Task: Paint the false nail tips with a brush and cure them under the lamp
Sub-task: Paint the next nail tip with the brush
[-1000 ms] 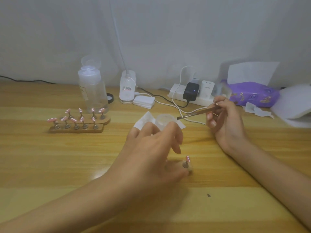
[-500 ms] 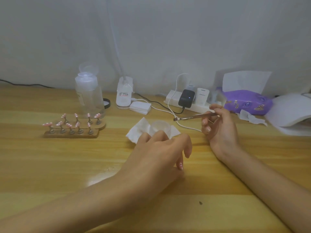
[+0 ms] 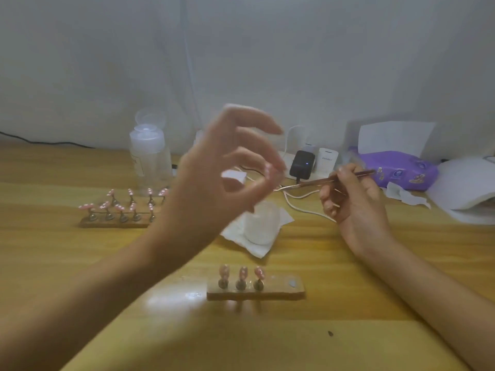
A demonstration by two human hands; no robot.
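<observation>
A pale wooden desk (image 3: 53, 250) is stretching across the frame below a white curtain (image 3: 267, 49). In the middle of the frame the left hand (image 3: 214, 188) is hovering raised above the desk. It is blurred, with thumb and forefinger pinching a small pink nail tip (image 3: 271, 173) and the other fingers fanning loosely upward. At middle right the right hand (image 3: 356, 199) is gripping a thin brush (image 3: 316, 182). The bristle end is pointing left, close to the pinched tip; I cannot tell whether they are touching.

At lower centre a wooden holder (image 3: 281, 291) is lying on the desk, carrying three pink tips (image 3: 242, 273) on pegs. A second holder (image 3: 115, 224), full of tips, is sitting at middle left, just in front of a clear bottle (image 3: 150, 162). A small cup (image 3: 263, 223) is standing on a white tissue (image 3: 238, 234) at centre. A black charger (image 3: 302, 163) and a purple pack (image 3: 399, 170) are lying along the back edge.
</observation>
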